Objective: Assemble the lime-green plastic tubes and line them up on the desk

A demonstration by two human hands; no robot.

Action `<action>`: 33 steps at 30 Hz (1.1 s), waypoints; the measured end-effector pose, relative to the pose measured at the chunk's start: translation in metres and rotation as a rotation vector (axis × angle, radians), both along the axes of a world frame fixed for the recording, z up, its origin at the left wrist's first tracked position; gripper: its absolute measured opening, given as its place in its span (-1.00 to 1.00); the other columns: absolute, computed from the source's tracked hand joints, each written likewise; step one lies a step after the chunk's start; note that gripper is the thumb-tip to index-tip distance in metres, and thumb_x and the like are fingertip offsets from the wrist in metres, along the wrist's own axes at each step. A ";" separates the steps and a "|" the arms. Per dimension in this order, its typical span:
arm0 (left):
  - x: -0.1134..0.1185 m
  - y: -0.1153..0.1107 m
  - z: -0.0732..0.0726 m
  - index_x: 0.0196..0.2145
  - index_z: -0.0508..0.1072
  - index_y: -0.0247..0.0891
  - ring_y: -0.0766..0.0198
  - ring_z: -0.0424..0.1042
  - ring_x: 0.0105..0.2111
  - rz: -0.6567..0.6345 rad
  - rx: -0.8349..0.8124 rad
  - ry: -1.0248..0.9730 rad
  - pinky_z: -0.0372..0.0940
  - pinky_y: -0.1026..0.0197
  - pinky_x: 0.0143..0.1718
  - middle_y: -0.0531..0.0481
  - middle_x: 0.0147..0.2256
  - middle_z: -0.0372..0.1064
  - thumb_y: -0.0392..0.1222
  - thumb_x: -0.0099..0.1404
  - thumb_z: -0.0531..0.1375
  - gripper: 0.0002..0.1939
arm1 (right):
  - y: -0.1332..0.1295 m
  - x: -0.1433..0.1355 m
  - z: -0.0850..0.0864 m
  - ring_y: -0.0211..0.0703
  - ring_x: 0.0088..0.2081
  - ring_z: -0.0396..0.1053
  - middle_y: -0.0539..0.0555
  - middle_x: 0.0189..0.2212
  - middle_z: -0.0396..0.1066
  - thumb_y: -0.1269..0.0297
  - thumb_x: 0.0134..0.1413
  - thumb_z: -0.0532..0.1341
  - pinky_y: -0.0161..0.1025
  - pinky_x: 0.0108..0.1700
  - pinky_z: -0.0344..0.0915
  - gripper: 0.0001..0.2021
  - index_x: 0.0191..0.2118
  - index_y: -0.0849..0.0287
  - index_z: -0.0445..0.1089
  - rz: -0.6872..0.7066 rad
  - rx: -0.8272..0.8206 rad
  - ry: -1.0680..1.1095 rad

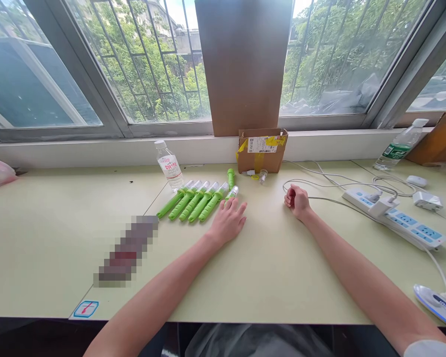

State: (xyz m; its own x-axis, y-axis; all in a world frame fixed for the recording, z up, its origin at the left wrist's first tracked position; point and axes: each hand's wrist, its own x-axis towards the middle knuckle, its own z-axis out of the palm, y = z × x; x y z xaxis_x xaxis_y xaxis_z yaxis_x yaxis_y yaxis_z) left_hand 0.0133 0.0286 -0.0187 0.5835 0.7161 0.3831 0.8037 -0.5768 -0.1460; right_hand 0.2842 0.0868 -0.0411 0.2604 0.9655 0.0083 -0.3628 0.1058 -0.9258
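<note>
My left hand (229,219) lies palm down with its fingers spread. It covers most of a green plastic tube with a clear end (232,191), which pokes out past the fingers. Just left of that hand, several similar green ribbed tubes (193,202) lie slanted side by side, clear ends away from me. One short green piece (231,178) stands beyond them. My right hand (297,201) rests on the table in a loose fist, nothing visible in it, close to a grey cable (319,199).
At the back stands an open cardboard box (262,151), with a small clear cup (263,176) before it. A water bottle (170,166) is behind the tubes. On the right lie a power strip (405,220) and another bottle (398,148). A blurred dark object (128,253) lies left on the table (267,277).
</note>
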 end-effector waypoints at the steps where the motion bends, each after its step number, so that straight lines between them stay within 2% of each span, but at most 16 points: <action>1: 0.000 0.000 0.000 0.09 0.22 -0.22 -0.02 0.13 0.12 0.011 -0.006 0.001 0.07 -0.06 0.09 -0.24 0.05 0.20 -0.10 0.35 -0.01 -0.61 | 0.000 0.000 0.000 -0.36 -0.72 0.06 -0.12 -0.75 0.02 0.15 -0.07 0.18 -0.38 -0.73 -0.02 -0.72 -0.63 0.13 0.14 0.002 0.001 -0.002; 8: 0.003 -0.004 0.002 0.13 0.19 -0.22 -0.03 0.13 0.11 0.109 -0.030 0.043 0.13 -0.03 0.00 -0.26 0.07 0.21 -0.08 0.34 -0.03 -0.57 | -0.002 -0.001 0.003 -0.29 -0.68 0.20 -0.08 -0.72 0.16 0.11 -0.07 0.18 -0.33 -0.68 0.17 -0.80 -0.49 0.14 0.30 0.002 -0.005 -0.022; 15: 0.005 -0.006 0.004 0.12 0.23 -0.25 -0.06 0.17 0.05 0.187 -0.003 0.041 0.13 -0.06 -0.02 -0.28 0.03 0.23 -0.06 0.33 -0.02 -0.55 | -0.006 -0.003 0.010 -0.17 -0.50 0.39 0.05 -0.47 0.38 0.09 -0.01 0.13 -0.26 -0.60 0.33 -0.78 -0.34 0.14 0.36 0.002 -0.015 -0.020; 27: 0.004 -0.005 0.001 0.09 0.27 -0.26 -0.08 0.17 0.05 0.208 0.034 0.036 0.10 -0.09 0.01 -0.29 0.03 0.22 -0.05 0.32 -0.01 -0.57 | -0.007 -0.003 0.010 -0.17 -0.48 0.42 0.10 -0.34 0.43 0.07 0.02 0.12 -0.25 -0.57 0.37 -0.74 -0.29 0.14 0.38 0.039 -0.011 -0.016; 33: 0.006 -0.005 0.002 0.07 0.27 -0.23 -0.03 0.18 0.04 0.164 0.029 0.037 0.07 -0.08 0.05 -0.25 0.02 0.24 -0.11 0.33 -0.01 -0.61 | -0.006 -0.005 0.009 -0.11 -0.30 0.44 0.10 -0.35 0.42 0.05 0.02 0.13 -0.16 -0.35 0.48 -0.73 -0.30 0.14 0.39 0.020 0.021 0.025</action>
State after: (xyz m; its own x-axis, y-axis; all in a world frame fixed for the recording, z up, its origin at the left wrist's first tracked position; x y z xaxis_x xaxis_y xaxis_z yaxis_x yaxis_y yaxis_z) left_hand 0.0189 0.0235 -0.0170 0.4739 0.7918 0.3853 0.8804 -0.4336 -0.1919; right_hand 0.2796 0.0807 -0.0323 0.2418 0.9701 0.0224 -0.3877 0.1178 -0.9142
